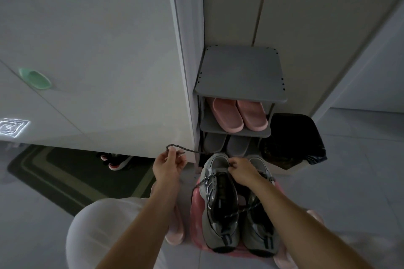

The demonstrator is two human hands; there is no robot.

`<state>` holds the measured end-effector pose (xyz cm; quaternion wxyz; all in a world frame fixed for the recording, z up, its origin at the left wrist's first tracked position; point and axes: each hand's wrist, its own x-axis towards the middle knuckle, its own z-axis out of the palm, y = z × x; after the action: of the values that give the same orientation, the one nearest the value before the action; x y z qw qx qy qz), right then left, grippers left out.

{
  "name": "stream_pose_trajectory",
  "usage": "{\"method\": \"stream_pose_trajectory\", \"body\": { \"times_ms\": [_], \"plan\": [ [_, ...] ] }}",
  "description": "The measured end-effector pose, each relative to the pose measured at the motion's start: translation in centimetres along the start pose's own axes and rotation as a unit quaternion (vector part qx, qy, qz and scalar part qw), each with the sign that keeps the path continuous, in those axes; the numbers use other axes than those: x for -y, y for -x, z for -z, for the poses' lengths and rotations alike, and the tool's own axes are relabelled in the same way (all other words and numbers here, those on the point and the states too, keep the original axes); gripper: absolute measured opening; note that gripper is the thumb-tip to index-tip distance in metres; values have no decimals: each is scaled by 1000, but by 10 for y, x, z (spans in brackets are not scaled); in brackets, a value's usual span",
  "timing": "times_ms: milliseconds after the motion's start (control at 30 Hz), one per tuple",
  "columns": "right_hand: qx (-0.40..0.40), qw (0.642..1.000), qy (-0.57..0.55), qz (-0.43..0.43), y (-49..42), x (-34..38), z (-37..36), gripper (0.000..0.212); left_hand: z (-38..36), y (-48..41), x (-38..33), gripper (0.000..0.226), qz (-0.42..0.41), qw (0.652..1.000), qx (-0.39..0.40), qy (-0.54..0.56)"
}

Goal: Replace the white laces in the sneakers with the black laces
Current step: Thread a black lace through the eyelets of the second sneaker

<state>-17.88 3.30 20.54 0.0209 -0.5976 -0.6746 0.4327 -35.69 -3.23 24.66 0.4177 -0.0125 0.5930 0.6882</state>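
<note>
Closest to me is my knee in white cloth (102,231), and past it both arms reach down to the shoes. My left hand (169,164) is curled round the black lace (188,149), pinching it near its tip and holding it up and out to the side, so the cord runs taut back toward the shoes. My right hand (242,170) is pinched shut at the toe end of the sneaker (220,203) nearer my left hand, on what looks like the same lace at the lowest eyelets. That shoe stands beside the second sneaker (260,229) on a pink stool (195,214), toes toward the shoe rack (240,76). No white lace shows on either shoe, so I judge the old ones are out and I am threading the first rows. Next I must even out the two ends, then feed the tip through the next eyelet without twisting it.
</note>
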Motion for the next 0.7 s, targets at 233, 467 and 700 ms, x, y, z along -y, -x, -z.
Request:
{"method": "stream_pose_trajectory", "body": {
  "times_ms": [233,467,700],
  "plan": [
    [62,995,-23,79,7,14,-12,43,-2,0,27,6,35,989,73,-121],
    [23,988,108,110,7,11,-12,41,-9,1,56,13,68,972,99,-204],
    [-4,985,124,120,7,7,-15,36,-13,-6,75,14,44,929,117,-349]
  ]
}}
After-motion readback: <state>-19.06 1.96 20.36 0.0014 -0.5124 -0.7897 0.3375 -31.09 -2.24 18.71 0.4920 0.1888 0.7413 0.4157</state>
